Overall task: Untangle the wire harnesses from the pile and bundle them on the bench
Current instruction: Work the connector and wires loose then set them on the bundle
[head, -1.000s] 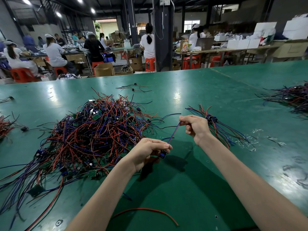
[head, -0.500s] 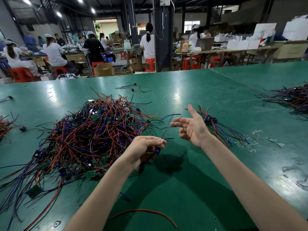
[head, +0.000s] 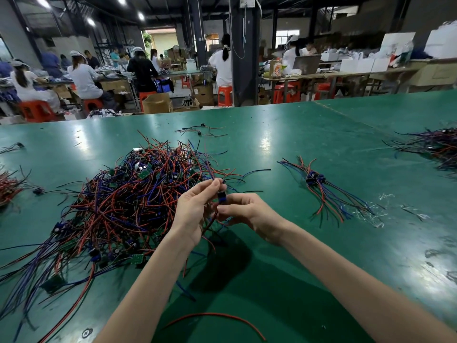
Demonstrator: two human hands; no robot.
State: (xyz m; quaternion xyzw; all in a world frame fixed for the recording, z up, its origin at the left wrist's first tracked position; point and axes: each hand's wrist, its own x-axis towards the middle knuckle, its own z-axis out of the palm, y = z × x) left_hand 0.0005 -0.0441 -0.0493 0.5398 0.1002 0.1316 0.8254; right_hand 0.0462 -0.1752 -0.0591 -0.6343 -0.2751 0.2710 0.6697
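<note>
- Near edge: a loose red insulated wire [head: 215,316] lies in an arc on the glossy green bench top [head: 284,280], between the two forearms and touching neither.
- Left hand [head: 194,214]: fingers curled. Thumb and fingertips [head: 215,184] pinch the red and blue leads of one thin wire harness with a small blue module [head: 221,198], just above the module.
- Right hand [head: 249,212]: fingers curled in. Index and thumb pinch the same harness at the module's lower end. The other fingers are tucked under, so can't tell what they touch.
- The harness is held clear of the bench at the right fringe of the pile. Its upper leads run up past the left fingertips, and a red lead hangs down between the hands.
- Big tangled pile of red, blue and black wire harnesses with small green circuit boards [head: 123,201]: on the bench, left of both hands.
- Small sorted bundle of red and blue harnesses [head: 319,184]: right of the hands, well apart. Modules are grouped and leads fan out both ways.
- Clear plastic scraps [head: 371,215]: just beside that bundle's near lead ends.
- Farther out: a few loose dark harnesses [head: 200,129] beyond the pile, another dark tangle [head: 435,147] at the right edge, and a reddish tangle [head: 7,186] at the left edge.
- Past the bench: seated workers in white tops [head: 84,80] on red plastic stools [head: 37,110] at other tables.
</note>
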